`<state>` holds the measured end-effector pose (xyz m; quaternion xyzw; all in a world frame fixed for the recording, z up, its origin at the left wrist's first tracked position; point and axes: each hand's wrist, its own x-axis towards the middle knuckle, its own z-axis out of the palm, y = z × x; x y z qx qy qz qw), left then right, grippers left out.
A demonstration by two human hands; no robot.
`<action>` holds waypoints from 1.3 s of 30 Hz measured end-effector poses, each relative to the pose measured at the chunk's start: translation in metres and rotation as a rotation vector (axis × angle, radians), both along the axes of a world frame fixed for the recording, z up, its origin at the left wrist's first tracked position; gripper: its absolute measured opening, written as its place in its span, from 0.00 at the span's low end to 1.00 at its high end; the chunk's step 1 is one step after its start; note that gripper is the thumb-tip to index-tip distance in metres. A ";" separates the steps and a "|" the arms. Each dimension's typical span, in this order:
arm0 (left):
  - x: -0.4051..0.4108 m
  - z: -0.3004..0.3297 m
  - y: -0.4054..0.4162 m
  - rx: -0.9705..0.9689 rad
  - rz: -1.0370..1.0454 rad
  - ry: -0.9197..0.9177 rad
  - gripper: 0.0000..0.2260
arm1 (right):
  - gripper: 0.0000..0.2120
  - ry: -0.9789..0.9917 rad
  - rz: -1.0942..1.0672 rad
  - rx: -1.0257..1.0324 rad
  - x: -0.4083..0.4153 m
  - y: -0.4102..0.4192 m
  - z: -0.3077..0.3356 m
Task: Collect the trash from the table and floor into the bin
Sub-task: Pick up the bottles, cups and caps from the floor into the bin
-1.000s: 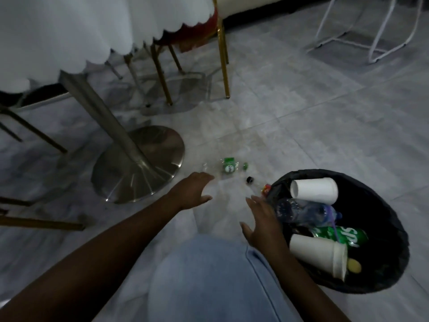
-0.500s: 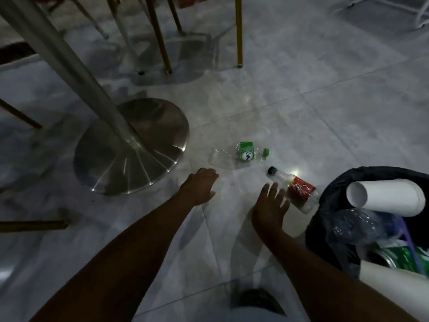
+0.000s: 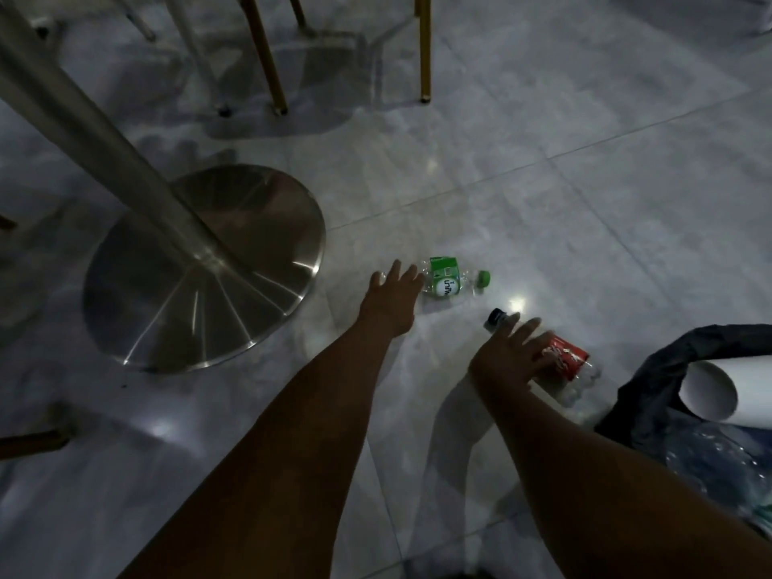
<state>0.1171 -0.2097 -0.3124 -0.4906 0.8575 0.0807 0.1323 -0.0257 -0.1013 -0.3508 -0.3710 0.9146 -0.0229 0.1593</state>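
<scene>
Head view: two clear plastic bottles are being shown lying on the grey tiled floor. The green-labelled bottle is being reached by the left hand, fingers spread wide, fingertips at its left end. The red-labelled bottle is being covered by the right hand, fingers loosely splayed over it; a closed grasp cannot be told. The black-lined bin, holding a white paper cup, is being seen near right, just beside that bottle. A steel table base is being seen left.

I'm looking down at a grey marbled tile floor — glossy, dimly lit, catching small bright glints. To my left stands a brushed-metal table pedestal on its round base; gold chair legs stand beyond.
</scene>
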 end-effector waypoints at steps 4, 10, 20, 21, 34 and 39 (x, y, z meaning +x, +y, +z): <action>-0.015 -0.002 0.007 -0.077 0.036 -0.041 0.29 | 0.31 -0.010 0.095 0.092 -0.021 0.011 -0.006; -0.004 -0.008 0.018 -0.154 0.063 -0.015 0.21 | 0.26 0.095 0.129 0.145 -0.026 0.012 0.001; 0.046 -0.013 0.048 -0.281 0.053 -0.025 0.14 | 0.31 0.013 0.420 0.336 0.050 0.028 0.017; 0.053 -0.010 0.053 -0.281 0.049 -0.058 0.14 | 0.30 -0.046 0.419 0.351 0.059 0.030 0.020; 0.111 0.007 0.124 -0.170 0.288 -0.043 0.16 | 0.35 -0.258 0.606 0.325 0.089 0.105 0.047; 0.114 0.028 0.141 -0.187 0.355 -0.009 0.11 | 0.31 -0.269 0.599 0.207 0.089 0.122 0.074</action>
